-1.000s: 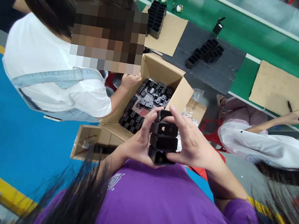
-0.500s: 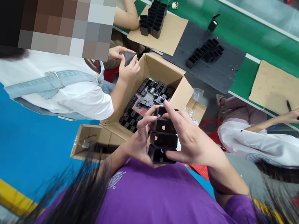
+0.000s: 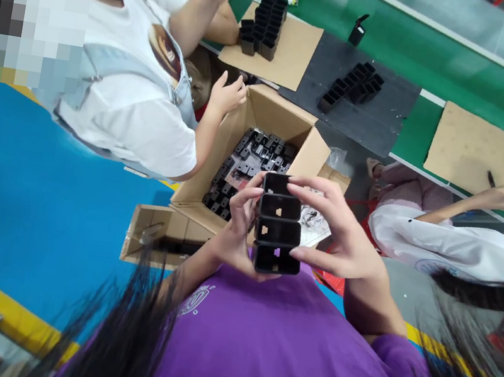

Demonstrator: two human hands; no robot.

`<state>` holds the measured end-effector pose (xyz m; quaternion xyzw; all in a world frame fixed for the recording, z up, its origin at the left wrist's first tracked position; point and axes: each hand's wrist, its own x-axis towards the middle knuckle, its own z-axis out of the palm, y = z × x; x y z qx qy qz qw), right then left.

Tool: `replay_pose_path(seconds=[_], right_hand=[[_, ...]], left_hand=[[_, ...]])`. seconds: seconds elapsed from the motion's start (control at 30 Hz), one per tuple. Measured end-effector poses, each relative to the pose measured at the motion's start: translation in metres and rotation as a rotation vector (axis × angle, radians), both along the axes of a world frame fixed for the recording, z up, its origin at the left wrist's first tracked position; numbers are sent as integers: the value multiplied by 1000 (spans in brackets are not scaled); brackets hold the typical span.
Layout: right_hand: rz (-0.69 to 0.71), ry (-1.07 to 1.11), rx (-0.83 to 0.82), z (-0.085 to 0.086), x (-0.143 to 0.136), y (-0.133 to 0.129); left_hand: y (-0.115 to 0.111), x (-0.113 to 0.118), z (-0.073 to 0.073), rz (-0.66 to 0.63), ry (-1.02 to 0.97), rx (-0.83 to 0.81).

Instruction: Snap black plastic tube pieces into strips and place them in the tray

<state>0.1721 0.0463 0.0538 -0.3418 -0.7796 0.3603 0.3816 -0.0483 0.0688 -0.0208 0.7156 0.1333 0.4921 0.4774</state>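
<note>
A row of several black plastic cases [image 3: 278, 233] is held together in front of my chest, their hollow ends facing up toward me. My left hand [image 3: 242, 228] wraps the row's left side, with the thumb under the nearest case. On the other side, my right hand [image 3: 340, 234] has its fingertips at the farthest case and its thumb at the nearest one. Small notched openings show inside the cases. Below and beyond my hands, an open cardboard box [image 3: 318, 151] contains many similar black parts [image 3: 248, 169].
A co-worker in a white shirt [image 3: 147, 127] stands left of the box. Another [image 3: 459, 240] sits at the right, holding a dark object. Black cases stand on cardboard [image 3: 297, 49] and a dark mat [image 3: 387, 121] on the green bench. A smaller carton [image 3: 130, 233] lies left.
My right hand has shifted its fingers outward along the row, uncovering more of the cases. The co-worker at left has leaned toward the bench, one hand raised with a dark piece.
</note>
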Motion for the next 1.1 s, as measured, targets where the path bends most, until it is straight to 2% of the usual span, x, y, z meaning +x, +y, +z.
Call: replay_pose_path(seconds=[0.13,0.3,0.53,1.1], right_hand=[[-162,239,-176,-21,2,-11],[-137,345,-258,-34,-3,-19],[-146,378,-272,-34,-7,-24],[-153,340,-268,-35,-6,-25]], left_hand=[[1,-2,3,-1,-25,-38],[4,-2,9,-24,-41,-42],[3,-4,13,-36,-19,-75],[0,-3,6,-41,-28,-152]])
